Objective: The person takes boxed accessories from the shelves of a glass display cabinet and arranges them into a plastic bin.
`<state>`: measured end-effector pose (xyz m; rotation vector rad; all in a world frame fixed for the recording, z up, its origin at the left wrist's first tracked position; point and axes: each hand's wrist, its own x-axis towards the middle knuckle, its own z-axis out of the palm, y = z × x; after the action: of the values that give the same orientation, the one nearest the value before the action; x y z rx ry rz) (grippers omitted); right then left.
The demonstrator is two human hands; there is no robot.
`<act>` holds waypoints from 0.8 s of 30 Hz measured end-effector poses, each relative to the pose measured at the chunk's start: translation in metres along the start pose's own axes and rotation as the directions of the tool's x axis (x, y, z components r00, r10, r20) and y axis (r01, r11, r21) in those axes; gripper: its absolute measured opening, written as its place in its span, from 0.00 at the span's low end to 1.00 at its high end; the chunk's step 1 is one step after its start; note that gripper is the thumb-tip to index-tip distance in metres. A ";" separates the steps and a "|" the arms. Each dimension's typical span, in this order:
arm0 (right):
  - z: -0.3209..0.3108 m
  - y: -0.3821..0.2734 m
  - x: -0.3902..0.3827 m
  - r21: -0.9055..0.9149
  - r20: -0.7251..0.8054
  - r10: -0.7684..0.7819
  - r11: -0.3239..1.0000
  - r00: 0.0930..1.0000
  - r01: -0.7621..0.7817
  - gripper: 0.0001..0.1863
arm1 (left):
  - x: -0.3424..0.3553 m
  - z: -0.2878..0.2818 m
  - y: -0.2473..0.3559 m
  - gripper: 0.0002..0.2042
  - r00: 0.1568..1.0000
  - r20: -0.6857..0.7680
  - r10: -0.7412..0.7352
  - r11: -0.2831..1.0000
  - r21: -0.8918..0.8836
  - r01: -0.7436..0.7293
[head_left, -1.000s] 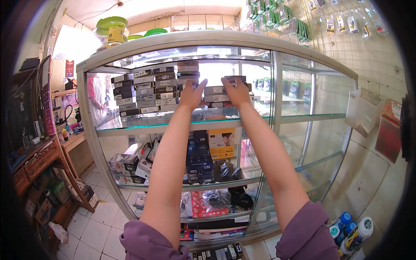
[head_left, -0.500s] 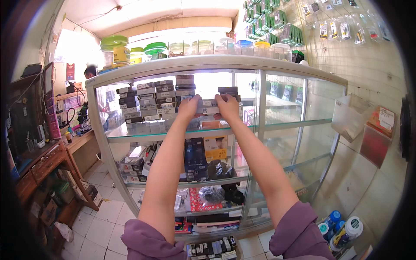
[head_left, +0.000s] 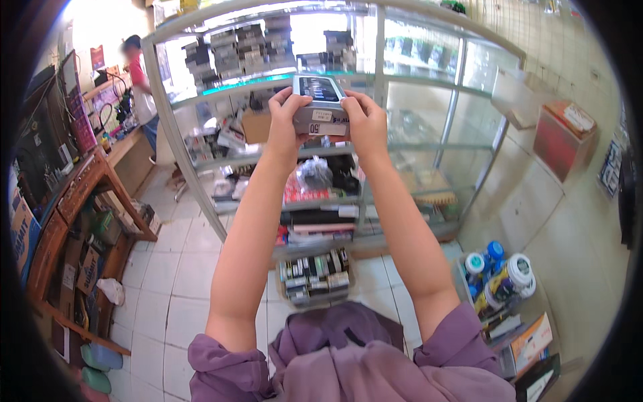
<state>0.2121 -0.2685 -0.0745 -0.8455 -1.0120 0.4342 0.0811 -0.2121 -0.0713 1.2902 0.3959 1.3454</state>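
Observation:
A small grey box [head_left: 322, 120] with a dark printed top and white stickers on its front side sits between my two hands, in front of a glass display cabinet [head_left: 380, 47]. My left hand [head_left: 286, 120] grips its left side, thumb at the top edge. On the opposite side my right hand [head_left: 367, 124] grips it the same way, thumb near the top right corner. Behind the box, the cabinet's upper shelf carries stacks of similar small boxes [head_left: 244, 50], with a shorter stack [head_left: 339, 48] to the right.
Below, a plastic bin [head_left: 286, 289] full of small boxes stands on the tiled floor by the cabinet. Lidded jars [head_left: 519, 271] crowd the right side, under a red box [head_left: 564, 137] on the wall. A wooden desk [head_left: 63, 208] lines the left; beyond it stands a person [head_left: 139, 77].
Both hands have brought the box out from the cabinet's upper shelf, toward me, and its dark top now shows. The view has tipped downward, bringing more floor and the bin into sight.

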 end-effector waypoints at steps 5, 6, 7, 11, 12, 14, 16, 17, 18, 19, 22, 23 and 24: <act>-0.036 0.022 -0.078 -0.123 0.065 0.047 0.992 0.997 -0.039 0.26 | -0.095 -0.004 -0.025 0.29 0.979 0.010 -0.204 0.970 -0.132 0.204; -0.042 0.029 -0.091 -0.128 0.060 0.066 0.990 0.996 -0.058 0.26 | -0.108 -0.009 -0.032 0.29 0.978 0.003 -0.210 0.965 -0.160 0.208; -0.050 0.037 -0.103 -0.113 0.090 0.099 0.990 0.991 -0.089 0.27 | -0.119 -0.014 -0.038 0.32 0.973 0.055 -0.224 0.959 -0.166 0.230; -0.073 0.067 -0.145 -0.116 0.170 0.205 0.975 0.964 -0.188 0.37 | -0.155 -0.036 -0.085 0.32 0.940 -0.004 -0.342 0.919 -0.210 0.333; -0.074 0.068 -0.157 -0.100 0.201 0.329 0.944 0.923 -0.315 0.40 | -0.165 -0.046 -0.098 0.31 0.930 0.015 -0.368 0.901 -0.239 0.361; -0.081 0.091 -0.184 0.004 0.258 0.354 0.930 0.899 -0.367 0.48 | -0.182 -0.065 -0.131 0.28 0.906 0.012 -0.423 0.850 -0.340 0.402; -0.091 0.127 -0.219 -0.178 0.303 0.312 0.947 0.900 -0.268 0.53 | -0.203 -0.080 -0.175 0.25 0.880 0.032 -0.473 0.791 -0.424 0.441; -0.096 0.136 -0.234 -0.265 0.278 0.260 0.946 0.925 -0.187 0.54 | -0.214 -0.077 -0.184 0.23 0.867 0.010 -0.499 0.783 -0.425 0.455; -0.093 0.141 -0.249 -0.344 0.268 0.206 0.933 0.941 -0.106 0.55 | -0.225 -0.085 -0.197 0.23 0.866 0.009 -0.500 0.780 -0.430 0.455; -0.088 0.145 -0.262 -0.342 0.281 0.209 0.934 0.937 -0.105 0.55 | -0.236 -0.100 -0.215 0.24 0.828 -0.002 -0.561 0.741 -0.447 0.501; -0.093 0.163 -0.289 -0.681 0.308 0.012 0.701 0.951 0.211 0.55 | -0.261 -0.109 -0.238 0.23 0.746 -0.006 -0.666 0.666 -0.456 0.591; -0.099 0.172 -0.297 -0.739 0.276 0.043 0.649 0.960 0.183 0.52 | -0.265 -0.106 -0.239 0.23 0.710 -0.013 -0.704 0.641 -0.441 0.628; -0.106 0.180 -0.304 -0.791 0.241 0.071 0.592 0.968 0.153 0.49 | -0.267 -0.103 -0.242 0.23 0.706 -0.012 -0.708 0.636 -0.446 0.630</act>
<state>0.1676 -0.4051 -0.4144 -1.6195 -1.5009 -0.0067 0.0364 -0.3286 -0.4247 0.5477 0.6164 0.8242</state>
